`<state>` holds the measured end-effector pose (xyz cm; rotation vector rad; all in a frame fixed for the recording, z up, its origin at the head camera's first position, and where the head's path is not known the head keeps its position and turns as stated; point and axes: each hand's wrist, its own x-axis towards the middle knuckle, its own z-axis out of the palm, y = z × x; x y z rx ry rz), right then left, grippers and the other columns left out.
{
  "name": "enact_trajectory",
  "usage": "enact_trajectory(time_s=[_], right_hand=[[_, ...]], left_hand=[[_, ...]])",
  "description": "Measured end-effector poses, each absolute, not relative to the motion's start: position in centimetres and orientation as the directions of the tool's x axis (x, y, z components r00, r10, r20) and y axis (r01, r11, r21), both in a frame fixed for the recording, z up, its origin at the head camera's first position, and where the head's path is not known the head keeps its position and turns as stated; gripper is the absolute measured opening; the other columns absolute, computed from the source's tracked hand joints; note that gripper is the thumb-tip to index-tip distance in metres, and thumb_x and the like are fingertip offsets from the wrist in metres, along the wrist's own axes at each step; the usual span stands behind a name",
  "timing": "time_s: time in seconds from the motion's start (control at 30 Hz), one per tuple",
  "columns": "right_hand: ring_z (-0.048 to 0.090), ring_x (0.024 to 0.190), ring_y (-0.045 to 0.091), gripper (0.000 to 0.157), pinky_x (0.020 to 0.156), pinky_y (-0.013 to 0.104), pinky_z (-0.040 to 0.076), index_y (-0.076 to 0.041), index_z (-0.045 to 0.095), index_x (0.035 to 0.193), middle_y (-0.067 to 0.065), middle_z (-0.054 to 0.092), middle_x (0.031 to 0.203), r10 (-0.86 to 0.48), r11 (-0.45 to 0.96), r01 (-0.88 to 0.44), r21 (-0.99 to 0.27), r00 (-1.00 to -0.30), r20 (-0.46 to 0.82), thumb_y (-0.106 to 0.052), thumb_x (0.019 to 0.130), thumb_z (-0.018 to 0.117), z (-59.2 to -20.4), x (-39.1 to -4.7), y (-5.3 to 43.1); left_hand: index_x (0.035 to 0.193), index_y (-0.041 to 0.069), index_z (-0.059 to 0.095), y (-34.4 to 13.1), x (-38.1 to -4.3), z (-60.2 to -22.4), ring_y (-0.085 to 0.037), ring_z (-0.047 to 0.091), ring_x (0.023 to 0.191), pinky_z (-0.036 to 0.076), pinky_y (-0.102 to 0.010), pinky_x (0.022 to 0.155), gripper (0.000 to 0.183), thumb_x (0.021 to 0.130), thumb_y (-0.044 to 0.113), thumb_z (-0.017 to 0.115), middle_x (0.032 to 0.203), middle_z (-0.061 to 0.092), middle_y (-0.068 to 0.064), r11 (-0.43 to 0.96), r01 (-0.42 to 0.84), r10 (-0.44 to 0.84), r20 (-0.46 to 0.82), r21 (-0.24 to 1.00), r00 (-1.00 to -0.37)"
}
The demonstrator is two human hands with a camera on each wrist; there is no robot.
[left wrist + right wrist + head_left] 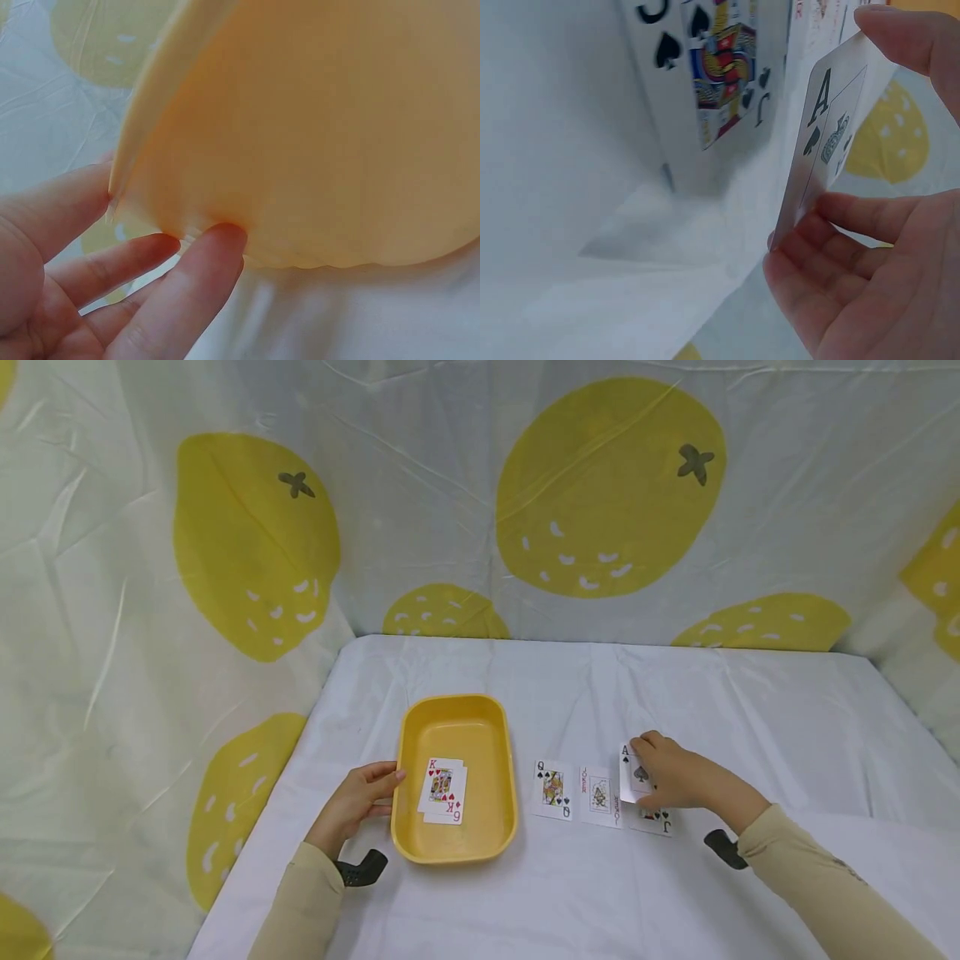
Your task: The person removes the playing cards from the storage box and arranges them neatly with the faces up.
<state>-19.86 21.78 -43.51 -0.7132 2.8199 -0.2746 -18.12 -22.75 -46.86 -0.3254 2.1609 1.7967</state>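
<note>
My left hand (362,800) holds the left rim of a yellow plastic tray (455,852), the thumb on one side of the wall and fingers on the other. Inside the tray, a king of hearts (441,785) overlaps another red card marked 6 or 9. Over at the right, my right hand (678,772) grips an ace of spades (821,142) by its edges, between thumb and fingers. This card is lifted above a jack of spades (724,82), covering part of it in the head view. Left of the jack lie a joker (600,795) and a queen of spades (552,789).
A white cloth (600,893) covers the table. Behind and to the left hangs a curtain (420,468) printed with yellow lemons. A black wrist device (362,868) sits at my left cuff, and another (725,849) at the right one.
</note>
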Motion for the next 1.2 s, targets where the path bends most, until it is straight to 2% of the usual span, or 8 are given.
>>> enact_trajectory(time_s=[0.27,0.57,0.93,1.2], right_hand=[[0.043,0.107,0.041,0.085,0.087,0.052,0.040,0.016,0.037,0.123,0.030,0.038,0.121,-0.452,0.872,-0.392,-0.292,-0.875,-0.174,-0.029,0.065,0.078,-45.0,-17.7,25.0],[0.040,0.107,0.045,0.087,0.087,0.056,0.038,0.018,0.033,0.125,0.033,0.034,0.121,-0.375,0.895,-0.304,-0.327,-0.910,-0.179,-0.022,0.062,0.078,-46.7,-16.0,28.4],[0.037,0.109,0.047,0.089,0.087,0.059,0.036,0.016,0.032,0.127,0.032,0.031,0.124,-0.375,0.889,-0.287,-0.357,-0.904,-0.206,-0.022,0.063,0.079,-47.2,-15.9,28.7],[0.037,0.109,0.048,0.087,0.086,0.060,0.036,0.010,0.031,0.129,0.032,0.031,0.125,-0.401,0.873,-0.325,-0.364,-0.903,-0.154,-0.024,0.064,0.079,-46.8,-15.8,28.6]], left_hand=[[0.122,-0.001,0.052,-22.8,-18.0,-46.8,-0.025,0.063,0.084,0.054,-0.036,0.066,0.042,0.087,0.021,0.061,0.106,0.061,-0.016,0.181,-0.370,0.020,-0.380,0.911,-0.925],[0.123,-0.003,0.050,-22.8,-18.0,-46.8,-0.027,0.063,0.085,0.054,-0.036,0.066,0.044,0.087,0.021,0.060,0.108,0.060,-0.019,0.166,-0.349,0.047,-0.361,0.922,-0.931],[0.122,-0.003,0.051,-23.0,-18.1,-47.1,-0.027,0.064,0.081,0.054,-0.036,0.065,0.047,0.085,0.024,0.063,0.104,0.061,-0.018,0.156,-0.345,0.046,-0.356,0.925,-0.933],[0.122,-0.002,0.052,-23.0,-18.1,-47.2,-0.026,0.063,0.083,0.054,-0.036,0.066,0.045,0.086,0.022,0.062,0.103,0.062,-0.016,0.158,-0.339,0.056,-0.352,0.927,-0.934]])
